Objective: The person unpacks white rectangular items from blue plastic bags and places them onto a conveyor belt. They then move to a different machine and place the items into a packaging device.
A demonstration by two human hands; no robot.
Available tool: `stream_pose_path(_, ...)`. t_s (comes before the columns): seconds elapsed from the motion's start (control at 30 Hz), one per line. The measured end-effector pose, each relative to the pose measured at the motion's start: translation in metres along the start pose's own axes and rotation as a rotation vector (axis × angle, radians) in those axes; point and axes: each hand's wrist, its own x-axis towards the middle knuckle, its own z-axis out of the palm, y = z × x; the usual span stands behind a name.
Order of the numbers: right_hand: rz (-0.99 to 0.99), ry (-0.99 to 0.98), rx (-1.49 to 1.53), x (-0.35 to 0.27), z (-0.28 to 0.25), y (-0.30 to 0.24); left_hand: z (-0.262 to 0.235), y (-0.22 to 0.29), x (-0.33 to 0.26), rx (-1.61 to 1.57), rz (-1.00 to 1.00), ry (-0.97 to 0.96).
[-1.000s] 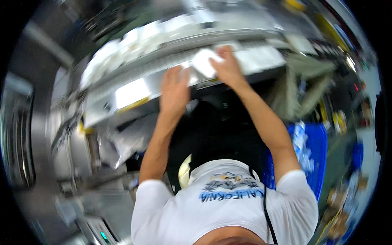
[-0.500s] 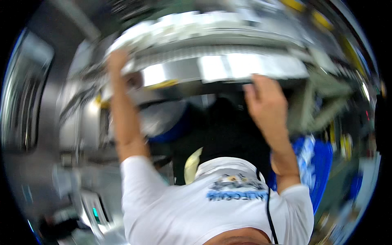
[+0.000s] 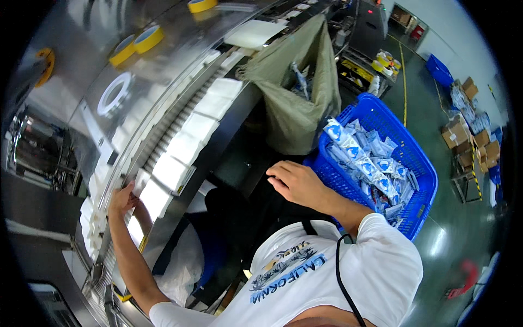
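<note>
My left hand [image 3: 124,200] is at the near end of a row of folded white pads [image 3: 182,143] lying along the metal conveyor [image 3: 158,150]. Its thumb and fingers are apart, close to the last pads, and nothing shows between them. I cannot tell whether it touches them. My right hand [image 3: 294,181] hovers in front of my body, fingers loosely bent and thumb apart, holding nothing. To the right of that hand stands a blue plastic basket [image 3: 424,188] heaped with blue-and-white packets [image 3: 370,163].
An olive sack [image 3: 291,103] hangs open beyond the conveyor's edge. Below the conveyor sits a blue bin with a clear plastic liner [image 3: 184,264]. Yellow tape rolls [image 3: 148,39] and a white ring [image 3: 114,94] lie on the machine. Cardboard boxes [image 3: 456,132] stand far right.
My view has swung to the right, bringing the full basket and sack into sight. Both hands were raised at the conveyor; my right hand has come away from the pads.
</note>
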Motion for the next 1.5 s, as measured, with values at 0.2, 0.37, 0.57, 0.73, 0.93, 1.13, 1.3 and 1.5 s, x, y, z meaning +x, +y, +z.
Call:
stream_pose_path(0.2,0.174,0.089,0.039,-0.025,-0.031,0.056,0.122,0.122,0.024,-0.181,0.128,-0.433)
stream_pose_path(0.37,0.238,0.101,0.084,-0.018,-0.045,0.098,0.234,0.225,0.074,-0.239,-0.006,-0.531)
stream_pose_path(0.57,0.327,0.119,0.116,-0.007,-0.090,0.131,0.362,0.330,0.106,0.016,0.130,-0.470)
stream_pose_path(0.73,0.475,0.076,0.116,-0.022,-0.131,0.146,0.342,0.316,0.084,0.488,0.485,-0.180)
stream_pose_path(0.93,0.638,0.074,0.136,-0.063,-0.143,0.156,0.409,0.279,-0.133,0.505,1.102,0.198)
stream_pose_path(1.13,0.978,0.224,-0.029,-0.181,-0.145,0.089,0.492,0.231,-0.254,0.282,1.184,-0.486)
stream_pose_path(1.3,1.437,0.479,-0.065,-0.300,-0.127,-0.025,0.579,0.200,-0.275,0.271,1.264,-0.770)
stream_pose_path(1.5,1.680,0.515,0.000,-0.410,-0.076,-0.097,0.629,0.133,-0.331,0.436,1.392,-0.981)
